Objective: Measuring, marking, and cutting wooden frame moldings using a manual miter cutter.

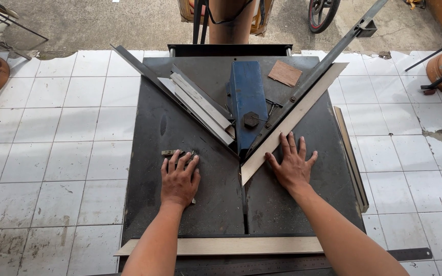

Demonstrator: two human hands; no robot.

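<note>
Both of my hands lie flat and spread on the dark saw table (154, 153), gripping nothing. My right hand (292, 166) presses beside the pale moulding strip (287, 128), thumb touching its edge, holding it against the right angled fence (328, 56); the strip's mitred tip ends at the table's centre slot. My left hand (179, 179) rests on the other side, covering what I think is a small offcut (172, 152), though my fingers hide most of it. Between my hands stands the blue blade guard (246, 102).

As I judge it, the danger is closeness: my right thumb sits near the cut line, so a slip of the strip could carry it inward. Loose strips (200, 105) stacked on the left fence could also slide down. Another long strip (231, 246) lies across the near edge.
</note>
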